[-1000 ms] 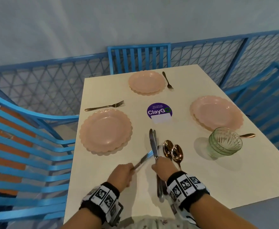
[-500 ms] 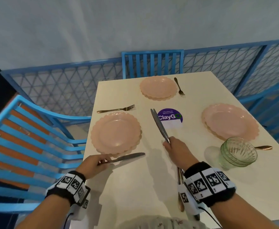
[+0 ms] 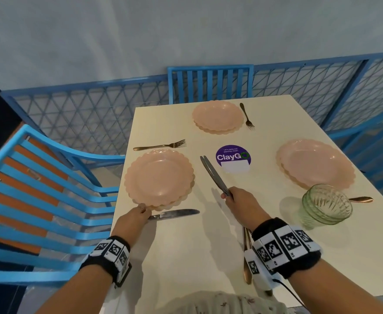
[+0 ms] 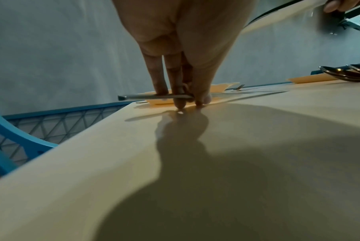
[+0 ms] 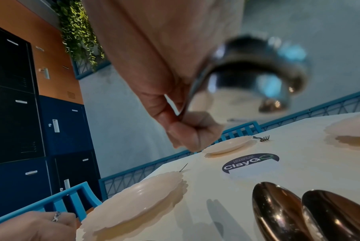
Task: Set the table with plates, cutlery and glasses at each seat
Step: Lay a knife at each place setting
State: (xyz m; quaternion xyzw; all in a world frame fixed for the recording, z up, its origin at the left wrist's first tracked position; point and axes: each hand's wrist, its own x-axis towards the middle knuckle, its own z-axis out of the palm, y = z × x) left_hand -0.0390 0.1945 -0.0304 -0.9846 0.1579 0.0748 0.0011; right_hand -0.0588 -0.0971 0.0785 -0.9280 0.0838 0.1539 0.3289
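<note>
Nearest you, two copper spoons (image 3: pixel 246 257) lie on the cream counter (image 3: pixel 197 257), partly hidden under your right wrist; the right wrist view shows their bowls side by side.

Your left hand (image 3: pixel 132 219) sits at the counter's left edge, its fingers (image 4: pixel 176 84) pinching the handle of a table knife (image 3: pixel 174 214). That knife lies flat just on the near side of the left pink scalloped plate (image 3: pixel 159 179), its blade pointing toward the middle of the counter.

Your right hand (image 3: pixel 242 203) is raised above the counter, its fingers clenched round the handles of two more knives (image 3: pixel 213 174), held together with the blades pointing up and away to the left.

To the right stands a green ribbed glass (image 3: pixel 326 206), upright, just on the near side of the right pink plate (image 3: pixel 315 163), with the end of a copper spoon handle (image 3: pixel 360 199) showing behind it.

In the middle is a round purple ClayGo sticker (image 3: pixel 233 158). A fork (image 3: pixel 159 145) lies just beyond the left plate.

At the far end sits a third pink plate (image 3: pixel 217 116) with a second fork (image 3: pixel 247 115) just to its right, and a blue chair (image 3: pixel 209 83) stands behind it. Another blue chair (image 3: pixel 38 189) stands at the left side.
</note>
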